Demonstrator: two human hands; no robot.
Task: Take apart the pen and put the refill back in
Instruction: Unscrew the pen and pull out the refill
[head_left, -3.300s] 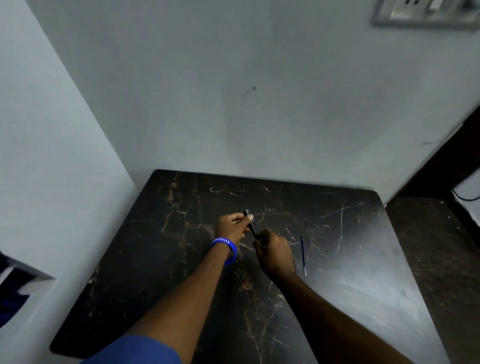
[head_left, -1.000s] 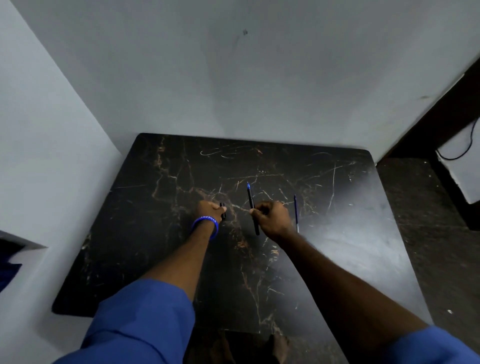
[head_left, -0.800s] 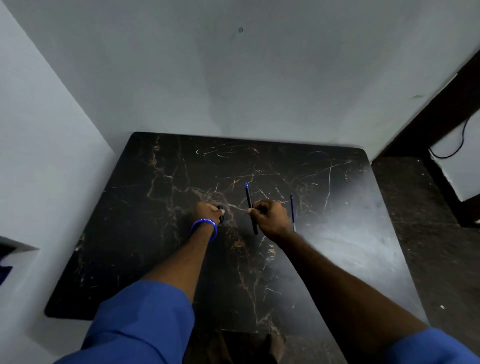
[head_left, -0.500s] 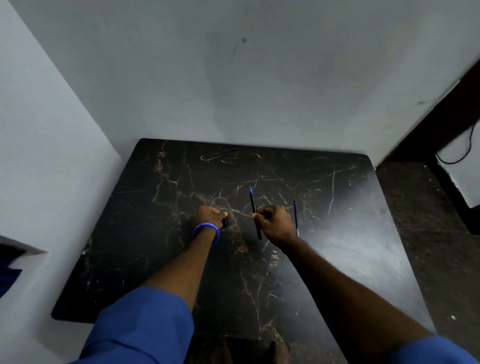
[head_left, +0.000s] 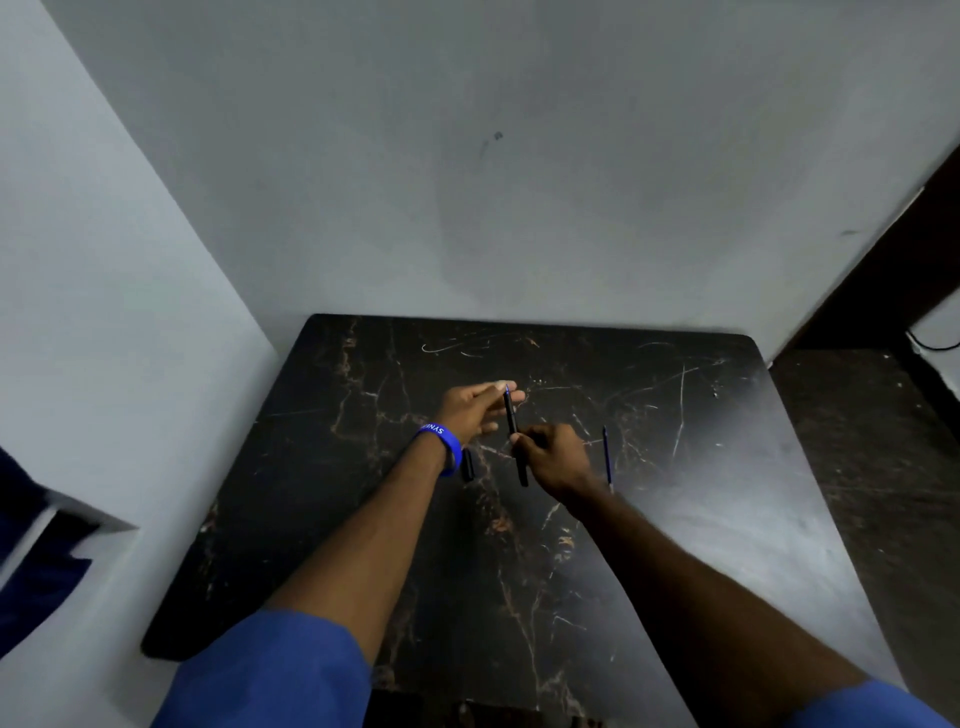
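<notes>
My right hand (head_left: 553, 457) grips a slim black pen body (head_left: 515, 441) near its middle, holding it almost upright above the black marble table (head_left: 701, 519). A blue tip shows at the pen's top end. My left hand (head_left: 475, 410), with a blue wristband, is beside the pen's top, fingers spread and fingertips at the blue tip. A short black pen cap (head_left: 467, 464) lies on the table just below my left wrist. A thin blue refill (head_left: 606, 457) lies on the table to the right of my right hand.
White walls close the table in at the back and on the left. A darker surface (head_left: 872, 467) adjoins the table on the right. A pale ledge (head_left: 67, 519) juts out at lower left.
My left hand let go of the black cap, which now lies on the table, and rose to the pen's blue tip with fingers spread. My right hand keeps holding the pen body.
</notes>
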